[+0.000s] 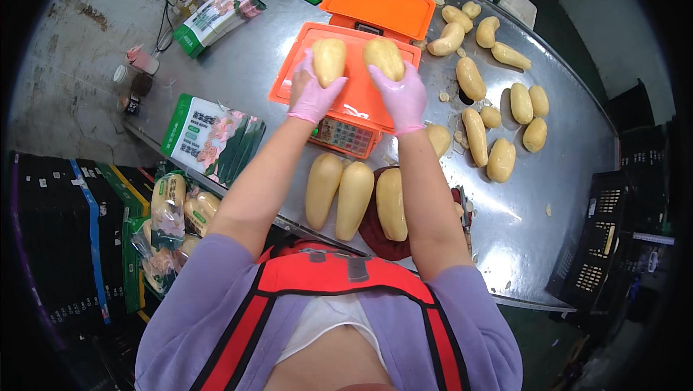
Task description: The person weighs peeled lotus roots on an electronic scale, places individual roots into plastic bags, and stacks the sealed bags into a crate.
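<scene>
My left hand (314, 93), in a pink glove, grips a peeled lotus root section (329, 58). A second, stubbier lotus root section (382, 55) is in my right hand (401, 97), gloved the same way. Both pieces are over the orange plate (354, 99) of a digital scale; whether they rest on it is hard to tell. The scale's keypad (346, 136) faces me, partly covered by the plate. Closer to my body lie two long lotus root sections (354, 201) side by side, and another section (391, 204) on a dark red cloth (379, 247), partly behind my right forearm.
More lotus root sections (501, 160) are spread over the right of the metal table (530, 250). Another orange scale (379, 6) stands beyond. Printed bags (211, 136) lie at left, above a crate of packed lotus root (168, 201). A black crate (601, 239) stands right.
</scene>
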Available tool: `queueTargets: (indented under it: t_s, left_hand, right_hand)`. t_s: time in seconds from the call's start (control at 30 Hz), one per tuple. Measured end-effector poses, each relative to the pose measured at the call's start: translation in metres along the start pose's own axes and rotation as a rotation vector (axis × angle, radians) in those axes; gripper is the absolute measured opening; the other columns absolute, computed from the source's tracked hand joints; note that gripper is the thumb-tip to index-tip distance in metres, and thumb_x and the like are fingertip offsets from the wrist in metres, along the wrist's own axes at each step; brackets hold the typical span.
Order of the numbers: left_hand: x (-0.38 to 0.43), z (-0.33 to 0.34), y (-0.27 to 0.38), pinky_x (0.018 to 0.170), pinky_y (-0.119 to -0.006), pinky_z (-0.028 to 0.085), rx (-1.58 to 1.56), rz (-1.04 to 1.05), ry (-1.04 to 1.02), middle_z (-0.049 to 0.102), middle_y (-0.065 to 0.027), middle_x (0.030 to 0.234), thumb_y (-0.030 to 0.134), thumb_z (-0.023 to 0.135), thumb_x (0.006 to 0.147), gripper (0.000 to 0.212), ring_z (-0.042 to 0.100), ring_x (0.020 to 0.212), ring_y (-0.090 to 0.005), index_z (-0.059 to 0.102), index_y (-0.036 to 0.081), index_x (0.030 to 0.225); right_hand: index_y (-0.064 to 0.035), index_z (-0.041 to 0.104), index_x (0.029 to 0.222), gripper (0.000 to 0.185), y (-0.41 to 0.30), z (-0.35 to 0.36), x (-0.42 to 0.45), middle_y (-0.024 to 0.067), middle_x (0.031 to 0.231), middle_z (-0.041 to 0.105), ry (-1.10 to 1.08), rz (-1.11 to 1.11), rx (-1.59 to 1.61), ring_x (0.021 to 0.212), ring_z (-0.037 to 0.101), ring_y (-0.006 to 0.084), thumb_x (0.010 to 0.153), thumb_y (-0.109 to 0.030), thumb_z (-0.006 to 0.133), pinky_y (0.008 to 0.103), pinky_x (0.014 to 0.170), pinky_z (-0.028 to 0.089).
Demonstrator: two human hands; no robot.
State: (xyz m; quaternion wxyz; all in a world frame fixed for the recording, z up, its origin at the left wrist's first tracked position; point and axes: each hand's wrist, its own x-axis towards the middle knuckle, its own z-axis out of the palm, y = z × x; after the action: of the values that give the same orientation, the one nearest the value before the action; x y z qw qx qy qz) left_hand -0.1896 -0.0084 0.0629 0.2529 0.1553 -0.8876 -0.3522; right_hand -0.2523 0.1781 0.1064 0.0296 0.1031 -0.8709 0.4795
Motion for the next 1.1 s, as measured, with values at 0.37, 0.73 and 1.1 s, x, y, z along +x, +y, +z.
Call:
queueTargets:
  t_s: [0.37, 0.73, 1.1]
  left_hand:
    - [-0.017, -0.105, -0.032, 0.110, -0.038, 0.037, -0.216, -0.068, -0.014, 0.034, -0.0243, 0.151, 0.034, 0.060, 0.095, 0.072, 0.045, 0.134, -0.0341, 0.027, 0.004, 0.152]
    - [-0.179, -0.264, -0.213, 0.086, -0.035, 0.052, 0.144, -0.450, 0.235, 0.064, -0.0182, 0.113, 0.028, 0.067, 0.089, 0.044, 0.065, 0.097, -0.0270, 0.061, 0.000, 0.123]
    - [-0.164, -0.209, -0.154, 0.092, -0.042, 0.048, 0.535, -0.120, -0.058, 0.060, -0.0153, 0.124, 0.036, 0.078, 0.075, 0.064, 0.057, 0.110, -0.0338, 0.057, 0.008, 0.129]
  right_hand:
    - [0.0058, 0.054, 0.130, 0.052, 0.019, -0.015, -0.039, 0.0222, 0.117, 0.065, 0.202, -0.057, 0.153, 0.109, 0.062, 0.0300, 0.095, -0.031, 0.062, 0.0372, 0.095, 0.047]
    - [0.0059, 0.061, 0.121, 0.035, 0.007, -0.027, -0.105, 0.0116, 0.106, 0.068, 0.196, -0.026, 0.293, 0.097, 0.063, 0.0156, 0.096, -0.018, 0.062, 0.0289, 0.087, 0.050]
    - [-0.0053, 0.037, 0.145, 0.079, -0.070, 0.109, -0.073, 0.0230, 0.145, 0.040, 0.112, -0.301, -0.363, 0.128, 0.046, 0.0369, 0.079, -0.027, 0.076, 0.0428, 0.103, 0.043]
